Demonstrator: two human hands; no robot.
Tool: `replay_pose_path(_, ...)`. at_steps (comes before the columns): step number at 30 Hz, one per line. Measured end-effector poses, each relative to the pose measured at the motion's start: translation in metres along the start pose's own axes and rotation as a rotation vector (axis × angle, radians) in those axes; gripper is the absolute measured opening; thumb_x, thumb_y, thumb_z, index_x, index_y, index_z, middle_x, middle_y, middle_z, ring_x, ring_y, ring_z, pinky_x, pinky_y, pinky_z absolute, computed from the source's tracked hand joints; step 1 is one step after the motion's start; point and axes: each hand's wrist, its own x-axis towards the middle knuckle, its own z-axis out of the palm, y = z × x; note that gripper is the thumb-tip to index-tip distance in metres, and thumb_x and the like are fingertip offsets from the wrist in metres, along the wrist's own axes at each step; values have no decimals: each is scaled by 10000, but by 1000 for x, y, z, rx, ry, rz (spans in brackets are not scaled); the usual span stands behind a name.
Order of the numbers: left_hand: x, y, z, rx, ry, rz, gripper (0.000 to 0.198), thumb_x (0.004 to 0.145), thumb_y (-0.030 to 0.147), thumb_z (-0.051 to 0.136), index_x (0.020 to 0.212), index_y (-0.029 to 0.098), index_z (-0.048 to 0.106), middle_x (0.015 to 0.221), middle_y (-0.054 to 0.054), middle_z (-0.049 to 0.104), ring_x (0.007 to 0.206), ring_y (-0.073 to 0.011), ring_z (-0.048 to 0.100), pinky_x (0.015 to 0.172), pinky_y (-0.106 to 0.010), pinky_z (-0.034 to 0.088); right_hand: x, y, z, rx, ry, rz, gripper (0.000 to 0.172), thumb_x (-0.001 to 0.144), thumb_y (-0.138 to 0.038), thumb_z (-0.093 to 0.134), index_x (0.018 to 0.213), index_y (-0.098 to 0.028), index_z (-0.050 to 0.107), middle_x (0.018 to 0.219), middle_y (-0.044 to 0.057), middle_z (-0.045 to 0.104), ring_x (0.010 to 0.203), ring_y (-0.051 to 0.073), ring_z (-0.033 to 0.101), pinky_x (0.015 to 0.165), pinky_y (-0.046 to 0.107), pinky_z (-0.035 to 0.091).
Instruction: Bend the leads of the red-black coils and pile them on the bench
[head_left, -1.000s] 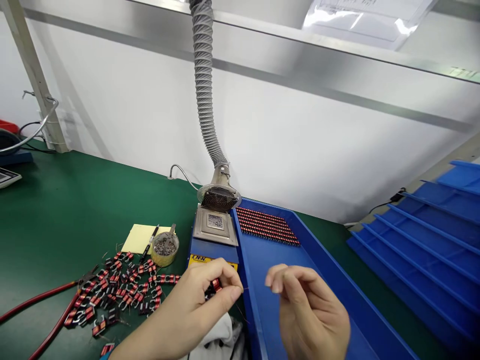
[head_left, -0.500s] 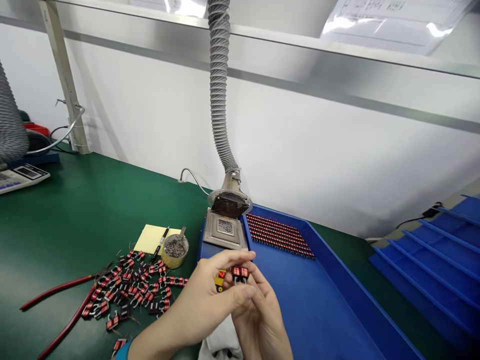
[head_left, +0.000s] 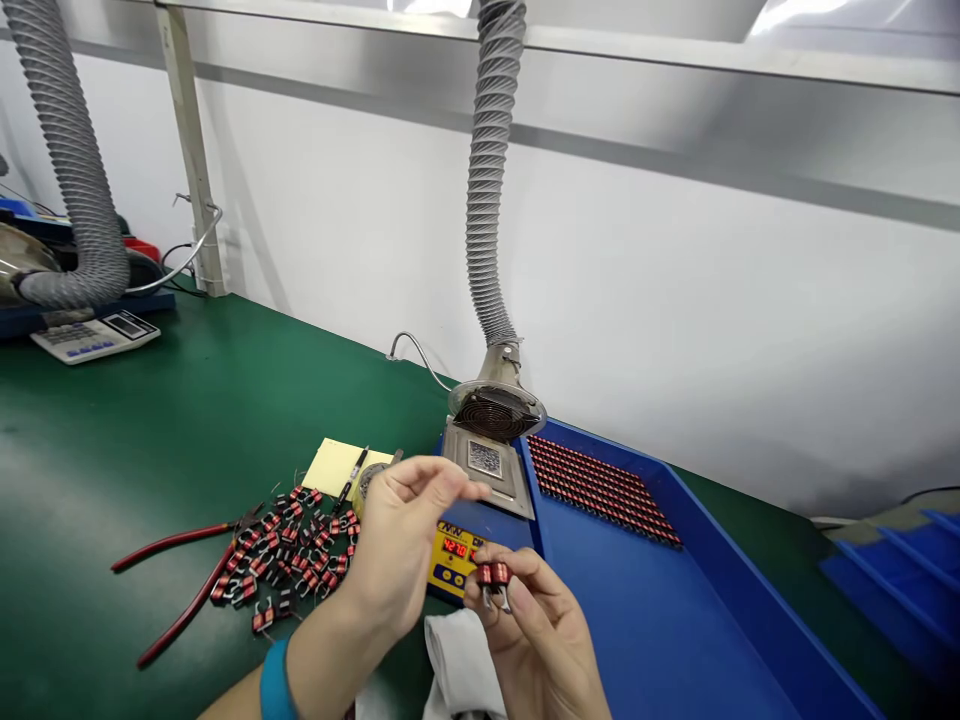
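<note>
Between the thumb and fingers of my right hand (head_left: pixel 536 625) is a small red coil part (head_left: pixel 493 575) with pale metal ends pointing down. My left hand (head_left: pixel 409 530) is raised just above and left of it, thumb and fingertips pressed together; what they pinch, if anything, is too small to make out. Behind the hands stands a solder pot (head_left: pixel 486 460) with a square metal opening, and its yellow control panel (head_left: pixel 452 558) shows red digits. Many loose coil parts (head_left: pixel 281 550) are heaped to the left of my left hand.
A blue tray (head_left: pixel 622 620) on the right holds rows of red coils (head_left: pixel 600 490). Red-handled pliers (head_left: pixel 191 600), a yellow notepad (head_left: pixel 330 468), a pen (head_left: pixel 351 478) and a calculator (head_left: pixel 96 335) lie left. A fume hose (head_left: pixel 491 180) hangs above the pot. White cloth (head_left: pixel 465 665) lies below.
My left hand has moved up and left, away from the coil part in my right hand. The control panel is now more exposed. The view has shifted to the left.
</note>
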Motion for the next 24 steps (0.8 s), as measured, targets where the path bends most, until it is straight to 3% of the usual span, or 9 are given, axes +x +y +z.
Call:
replay_pose_path(3, 4, 9, -5, 185, -157, -30, 234, 658, 350, 874, 803, 201, 766, 788, -17, 750, 823, -140, 683, 790, -195, 529, 0, -2, 2, 27, 16, 21, 293, 570, -323, 935, 768, -195, 761, 786, 4, 726, 639, 96, 674, 648, 168, 568)
replay_pose_path(6, 5, 6, -8, 389, -348, -239, 248, 654, 320, 863, 823, 157, 782, 795, -54, 734, 667, -122, 640, 587, -176, 510, 1, -2, 3, 56, 30, 10, 302, 582, -321, 931, 804, -215, 756, 739, -18, 708, 643, 85, 662, 660, 161, 568)
replay_pose_path(8, 3, -1, -7, 352, -308, -286, 213, 669, 326, 842, 740, 136, 774, 698, -50, 717, 545, -94, 589, 472, -157, 457, 1, 0, 4, 57, 45, -12, 297, 577, -320, 933, 787, -220, 749, 747, -31, 703, 635, 78, 657, 656, 159, 570)
replay_pose_path(11, 0, -10, -2, 212, -183, -239, 185, 665, 309, 838, 681, 142, 759, 625, -39, 716, 504, -93, 591, 433, -146, 447, 0, 1, 6, 46, 38, -20, 283, 567, -321, 935, 752, -233, 740, 759, -37, 711, 628, 84, 666, 645, 164, 571)
replay_pose_path(16, 3, 7, -3, 141, -17, 54, 48, 716, 239, 800, 681, 226, 769, 683, -1, 770, 695, -125, 714, 681, -161, 559, -4, -6, 1, -23, 22, 27, 267, 558, -343, 935, 718, -236, 750, 766, -9, 737, 609, 98, 673, 632, 164, 562)
replay_pose_path(18, 0, 23, -17, 298, 21, 175, 56, 743, 231, 776, 706, 273, 778, 725, 30, 781, 739, -118, 726, 715, -140, 555, 0, -15, -8, -101, 36, 40, 260, 590, -375, 917, 742, -221, 773, 807, 12, 746, 593, 92, 664, 618, 157, 557)
replay_pose_path(20, -10, 36, -41, 640, -48, 285, 103, 770, 212, 752, 741, 306, 784, 787, 48, 790, 789, -118, 734, 746, -126, 549, 8, -28, -21, -204, 22, 61, 295, 620, -414, 894, 805, -208, 794, 897, 49, 758, 609, 97, 661, 621, 162, 560)
replay_pose_path(22, -30, 41, -74, 1031, -243, 441, 149, 788, 190, 743, 819, 332, 779, 889, 65, 795, 886, -140, 738, 902, -163, 524, 20, -43, -35, -303, -3, 87, 341, 607, -413, 901, 867, -216, 802, 988, 71, 754, 667, 111, 665, 653, 174, 568)
replay_pose_path(24, -58, 37, -109, 1342, -469, 601, 251, 780, 236, 765, 995, 365, 744, 907, 68, 793, 855, -154, 738, 898, -196, 545, 35, -59, -47, -386, -5, 89, 390, 565, -390, 925, 904, -239, 803, 979, 66, 750, 706, 118, 655, 678, 182, 566)
